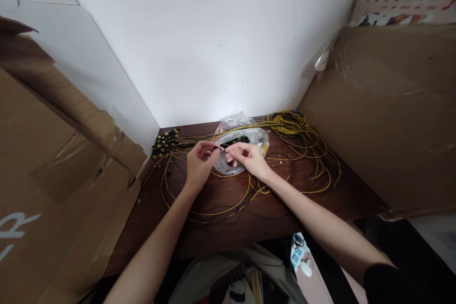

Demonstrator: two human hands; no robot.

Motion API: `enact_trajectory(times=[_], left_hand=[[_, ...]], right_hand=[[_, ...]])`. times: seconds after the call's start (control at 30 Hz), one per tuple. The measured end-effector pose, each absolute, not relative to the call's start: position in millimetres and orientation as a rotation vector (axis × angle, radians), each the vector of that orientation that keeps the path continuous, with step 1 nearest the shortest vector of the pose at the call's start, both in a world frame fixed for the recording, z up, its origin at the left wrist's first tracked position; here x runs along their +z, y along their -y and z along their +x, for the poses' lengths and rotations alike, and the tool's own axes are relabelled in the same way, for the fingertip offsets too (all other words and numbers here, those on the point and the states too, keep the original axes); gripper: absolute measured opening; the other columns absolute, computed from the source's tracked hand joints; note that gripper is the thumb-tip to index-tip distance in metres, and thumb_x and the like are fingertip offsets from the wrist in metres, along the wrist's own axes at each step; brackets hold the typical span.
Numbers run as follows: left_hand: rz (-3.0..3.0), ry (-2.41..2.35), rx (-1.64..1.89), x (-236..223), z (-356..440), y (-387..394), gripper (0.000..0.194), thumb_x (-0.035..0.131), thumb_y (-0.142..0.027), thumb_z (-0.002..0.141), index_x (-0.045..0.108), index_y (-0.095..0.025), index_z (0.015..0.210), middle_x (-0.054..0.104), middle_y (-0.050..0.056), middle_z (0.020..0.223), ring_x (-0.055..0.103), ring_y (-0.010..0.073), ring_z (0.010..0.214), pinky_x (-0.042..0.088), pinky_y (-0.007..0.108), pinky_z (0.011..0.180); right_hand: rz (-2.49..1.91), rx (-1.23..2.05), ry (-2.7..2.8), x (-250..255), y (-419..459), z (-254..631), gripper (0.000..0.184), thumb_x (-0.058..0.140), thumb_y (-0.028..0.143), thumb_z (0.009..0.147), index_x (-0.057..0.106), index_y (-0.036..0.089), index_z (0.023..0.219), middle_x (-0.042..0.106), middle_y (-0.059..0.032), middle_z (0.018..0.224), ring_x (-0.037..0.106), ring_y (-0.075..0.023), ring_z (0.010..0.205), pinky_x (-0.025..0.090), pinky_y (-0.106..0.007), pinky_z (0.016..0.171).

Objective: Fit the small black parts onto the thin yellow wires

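Observation:
My left hand (200, 161) is closed in a pinch on a small black piece (218, 148), possibly a connector at a wire's end. Just to its right, my right hand (248, 157) pinches something dark and too small to name; the fingertips of both hands almost meet. Beneath them lies a clear plastic bag (228, 168) with dark parts inside, partly covered by my fingers. Yellow and black wires (224, 210) loop across the brown table (156, 218) around the bag.
Several black-and-yellow connectors (166, 143) lie bunched at the back left. A coil of yellow wire (290, 124) sits at the back right. Cardboard boxes stand on the left (53, 161) and right (384, 118). A white wall (213, 42) rises behind the table.

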State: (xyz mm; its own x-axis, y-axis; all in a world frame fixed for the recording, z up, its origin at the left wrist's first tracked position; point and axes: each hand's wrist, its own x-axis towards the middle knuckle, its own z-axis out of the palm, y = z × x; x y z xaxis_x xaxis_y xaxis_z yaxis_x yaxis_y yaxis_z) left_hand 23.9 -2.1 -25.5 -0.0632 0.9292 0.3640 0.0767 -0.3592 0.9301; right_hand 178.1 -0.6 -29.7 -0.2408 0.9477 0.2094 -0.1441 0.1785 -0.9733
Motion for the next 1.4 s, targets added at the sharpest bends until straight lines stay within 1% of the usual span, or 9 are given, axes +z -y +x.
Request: enact_trajectory(times=[0.1, 0.2, 0.27, 0.37, 0.53, 0.67, 0.83, 1.17, 1.4], left_hand=[[1.482, -1.168, 1.552, -24.5, 20.7, 0.6, 0.017, 0.066, -0.025, 0.067, 0.060, -0.016, 0.080, 0.061, 0.000, 0.073, 0.059, 0.0124, 0.070, 0.046, 0.021, 0.060], [1.523, -1.216, 1.535, -24.7, 19.3, 0.4, 0.018, 0.065, -0.024, 0.069, 0.063, -0.016, 0.085, 0.060, 0.000, 0.072, 0.056, 0.0109, 0.068, 0.044, 0.020, 0.058], [1.566, -1.235, 1.498, -25.7, 19.8, 0.8, 0.019, 0.063, -0.025, 0.071, 0.065, -0.016, 0.087, 0.061, 0.001, 0.073, 0.056, 0.0108, 0.067, 0.044, 0.020, 0.059], [1.638, -1.230, 1.439, -28.1, 21.1, 1.4, 0.021, 0.061, -0.025, 0.073, 0.066, -0.016, 0.091, 0.063, 0.002, 0.075, 0.057, 0.0114, 0.068, 0.044, 0.021, 0.060], [1.736, -1.175, 1.412, -30.7, 22.3, 1.8, 0.021, 0.060, -0.025, 0.074, 0.066, -0.017, 0.093, 0.065, 0.004, 0.086, 0.058, 0.0124, 0.073, 0.047, 0.023, 0.063], [1.775, -1.170, 1.409, -30.2, 22.5, 2.0, 0.020, 0.060, -0.024, 0.074, 0.067, -0.017, 0.092, 0.065, 0.004, 0.088, 0.057, 0.0121, 0.072, 0.047, 0.023, 0.061], [1.846, -1.160, 1.406, -30.6, 22.3, 1.4, 0.021, 0.059, -0.024, 0.075, 0.067, -0.018, 0.093, 0.063, 0.004, 0.084, 0.056, 0.0116, 0.069, 0.046, 0.023, 0.060], [1.971, -1.151, 1.405, -28.7, 22.8, 3.0, 0.020, 0.059, -0.020, 0.075, 0.068, -0.019, 0.092, 0.055, 0.001, 0.074, 0.048, 0.0099, 0.062, 0.040, 0.022, 0.056], [1.985, -1.153, 1.417, -30.7, 22.5, 2.1, 0.020, 0.061, -0.020, 0.074, 0.068, -0.020, 0.092, 0.056, 0.001, 0.073, 0.048, 0.0106, 0.063, 0.041, 0.022, 0.056]], right_hand=[[-0.789, 1.315, 1.324, -30.4, 0.5, 178.7, 0.037, 0.063, 0.040, 0.072, 0.050, 0.018, 0.098, 0.066, -0.0024, 0.073, 0.062, -0.0126, 0.057, 0.044, -0.020, 0.044], [-0.791, 1.314, 1.297, -30.5, 0.4, 179.0, 0.046, 0.063, 0.038, 0.073, 0.040, 0.021, 0.109, 0.067, -0.0008, 0.075, 0.060, -0.0113, 0.049, 0.034, -0.016, 0.036], [-0.815, 1.294, 1.324, -29.4, 0.5, 179.4, 0.038, 0.062, 0.039, 0.073, 0.047, 0.018, 0.101, 0.068, -0.0022, 0.075, 0.058, -0.0096, 0.046, 0.034, -0.017, 0.038], [-0.848, 1.235, 1.382, -26.4, 1.6, 180.2, 0.028, 0.061, 0.040, 0.074, 0.058, 0.014, 0.083, 0.068, -0.0046, 0.075, 0.052, -0.0075, 0.045, 0.041, -0.021, 0.047], [-0.952, 1.074, 1.503, -23.0, 4.2, 181.7, 0.026, 0.059, 0.040, 0.076, 0.065, 0.014, 0.077, 0.065, -0.0029, 0.065, 0.050, -0.0098, 0.052, 0.039, -0.022, 0.049], [-1.002, 0.965, 1.539, -24.8, 3.7, 183.1, 0.025, 0.061, 0.038, 0.075, 0.065, 0.014, 0.068, 0.057, 0.0003, 0.055, 0.045, -0.0094, 0.049, 0.034, -0.022, 0.048], [-1.029, 0.877, 1.598, -27.5, 2.7, 183.6, 0.024, 0.060, 0.037, 0.074, 0.063, 0.014, 0.066, 0.059, -0.0016, 0.060, 0.045, -0.0101, 0.052, 0.035, -0.023, 0.050], [-1.063, 0.780, 1.583, -29.0, 3.9, 183.8, 0.021, 0.059, 0.030, 0.074, 0.059, 0.014, 0.060, 0.055, 0.0000, 0.056, 0.043, -0.0095, 0.051, 0.035, -0.023, 0.050], [-1.103, 0.640, 1.617, -26.4, 7.4, 183.5, 0.020, 0.056, 0.026, 0.075, 0.056, 0.015, 0.058, 0.053, 0.0007, 0.055, 0.043, -0.0097, 0.051, 0.035, -0.022, 0.051]])
